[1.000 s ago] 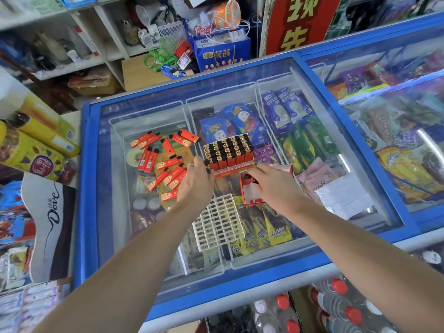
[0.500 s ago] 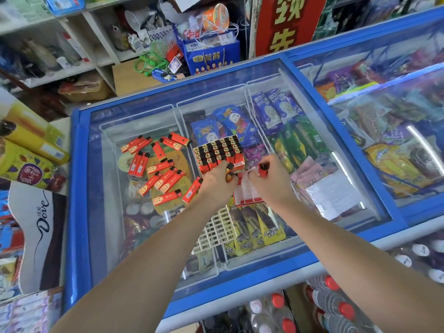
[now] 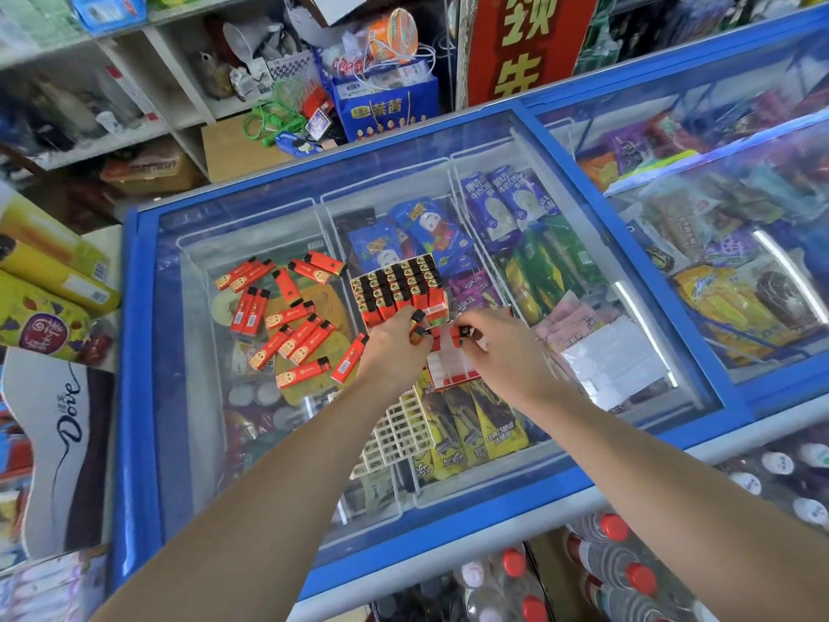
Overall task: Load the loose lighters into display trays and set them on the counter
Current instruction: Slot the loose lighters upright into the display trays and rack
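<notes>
Red loose plastic lighters (image 3: 287, 325) lie scattered on the freezer's glass lid (image 3: 197, 419) at 9 o'clock of your left hand (image 3: 394, 347), which grips several lighters. Your right hand (image 3: 502, 352) pinches one over the white-and-red display tray (image 3: 448, 368); the full tray (image 3: 397, 287) sits at 12.

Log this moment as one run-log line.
left hand: holds lighters | right hand: pinches lighter over part-filled tray | full tray: behind | loose lighters: on freezer lid
</notes>
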Available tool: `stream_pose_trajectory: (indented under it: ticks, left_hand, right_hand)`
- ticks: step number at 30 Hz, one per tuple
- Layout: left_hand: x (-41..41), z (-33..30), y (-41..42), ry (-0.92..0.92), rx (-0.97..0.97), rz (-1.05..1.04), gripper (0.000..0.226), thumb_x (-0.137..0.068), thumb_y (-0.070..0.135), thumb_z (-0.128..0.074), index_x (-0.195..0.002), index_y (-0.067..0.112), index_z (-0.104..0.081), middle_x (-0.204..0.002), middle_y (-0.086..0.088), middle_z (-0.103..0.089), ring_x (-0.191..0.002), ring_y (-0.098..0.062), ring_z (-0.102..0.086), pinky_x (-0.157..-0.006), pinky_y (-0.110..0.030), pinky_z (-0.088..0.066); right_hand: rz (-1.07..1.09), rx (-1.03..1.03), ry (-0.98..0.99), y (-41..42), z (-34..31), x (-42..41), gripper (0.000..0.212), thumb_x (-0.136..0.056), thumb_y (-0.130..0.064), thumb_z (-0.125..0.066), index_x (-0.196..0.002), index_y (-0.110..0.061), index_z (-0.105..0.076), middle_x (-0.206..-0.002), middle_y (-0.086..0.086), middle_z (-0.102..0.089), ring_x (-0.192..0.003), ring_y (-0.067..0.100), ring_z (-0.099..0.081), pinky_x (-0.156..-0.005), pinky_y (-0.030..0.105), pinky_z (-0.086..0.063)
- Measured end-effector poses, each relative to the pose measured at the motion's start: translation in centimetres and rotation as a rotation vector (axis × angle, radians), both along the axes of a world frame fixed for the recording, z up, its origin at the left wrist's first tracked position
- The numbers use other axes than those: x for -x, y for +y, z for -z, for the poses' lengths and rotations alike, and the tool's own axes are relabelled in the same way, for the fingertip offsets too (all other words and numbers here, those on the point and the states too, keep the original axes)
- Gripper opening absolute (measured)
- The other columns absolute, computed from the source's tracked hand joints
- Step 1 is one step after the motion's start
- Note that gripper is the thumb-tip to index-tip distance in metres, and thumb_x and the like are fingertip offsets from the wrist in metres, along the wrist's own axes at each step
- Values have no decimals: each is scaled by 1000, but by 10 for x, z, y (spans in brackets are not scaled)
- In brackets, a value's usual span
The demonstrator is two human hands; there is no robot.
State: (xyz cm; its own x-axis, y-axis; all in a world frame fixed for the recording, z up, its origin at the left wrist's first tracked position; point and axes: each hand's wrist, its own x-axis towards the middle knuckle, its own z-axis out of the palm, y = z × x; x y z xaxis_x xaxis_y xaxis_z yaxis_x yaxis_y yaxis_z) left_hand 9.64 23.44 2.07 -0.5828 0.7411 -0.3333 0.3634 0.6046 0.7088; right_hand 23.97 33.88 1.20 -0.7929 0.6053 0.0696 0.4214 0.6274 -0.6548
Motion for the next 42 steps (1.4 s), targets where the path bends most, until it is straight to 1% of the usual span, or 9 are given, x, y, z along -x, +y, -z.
stream_pose_trajectory:
  ticks: [6, 12, 14, 18, 21, 30, 33, 38, 42]
  left_hand:
    - [1, -2, 0, -47, -8, -7, 8, -98, 17, -58, -95, 23, -56, -83, -10, -71, -76, -35, -72, -54, -39, -53]
    - [2, -1, -1, -60, -12, -8, 6, -98, 16, -58, -98, 22, -57, -84, -12, -71, -77, -34, -72, -59, -42, -55]
    - [2, 1, -1, -61, -5, -3, 4, -98, 16, -58, -99, 20, -57, -85, -12, -71, -74, -32, -72, -60, -45, -56]
    - [4, 2, -1, -55, 5, 2, 8, -98, 17, -59, -94, 23, -55, -83, -10, -70, -65, -23, -64, -50, -32, -47]
    - [5, 2, -1, -60, 17, 10, 5, -98, 17, -59, -96, 21, -56, -84, -11, -70, -69, -27, -66, -50, -29, -46]
    - [6, 2, -1, -62, 11, 17, 6, -99, 18, -60, -96, 21, -56, -83, -8, -70, -62, -20, -61, -50, -29, -43]
    - [7, 2, -2, -60, 15, 20, 6, -98, 19, -60, -95, 22, -56, -82, -7, -69, -59, -17, -58, -49, -28, -42]
    - [7, 3, -1, -50, 22, 14, 14, -99, 20, -61, -90, 29, -54, -81, -5, -70, -58, -15, -58, -43, -21, -40]
    - [7, 4, 1, -45, 25, 17, 11, -98, 21, -61, -91, 26, -55, -81, -6, -70, -59, -17, -58, -47, -26, -42]
  right_hand:
    - [-12, 30, -4, 0, 2, 8, 25, -93, -4, -58, -113, -13, -70, -104, -1, -72, -91, 16, -65, -79, 40, -55]
    - [13, -81, -27, -6, 0, 5, 23, -95, -8, -51, -113, -16, -64, -91, 4, -61, -77, 24, -59, -62, 46, -52]
    - [27, -95, -37, -7, 1, 5, 20, -95, -9, -51, -108, -13, -66, -91, 6, -60, -76, 26, -59, -60, 45, -52]
    - [65, -28, -58, -6, 1, 6, 17, -91, -13, -58, -106, -14, -67, -93, 3, -62, -76, 20, -59, -65, 43, -54]
    - [26, -15, -109, -3, 0, 6, 27, -85, -11, -59, -110, -16, -67, -87, 0, -62, -75, 19, -59, -64, 40, -53]
    - [-143, -347, -246, 7, 0, 4, 18, -100, -22, -50, -107, -13, -64, -89, 0, -64, -68, 23, -62, -49, 27, -37]
    - [-145, -344, -230, 8, -2, -1, 16, -97, -19, -55, -107, -11, -64, -94, 4, -57, -64, 22, -58, -46, 31, -42]
    - [-167, -269, -200, 11, -2, -2, 18, -100, -15, -52, -110, -7, -64, -106, 7, -53, -69, 24, -60, -56, 36, -51]
    - [-201, -262, -183, 9, 0, 3, 20, -102, -14, -49, -117, -8, -61, -111, 5, -57, -80, 26, -62, -62, 40, -53]
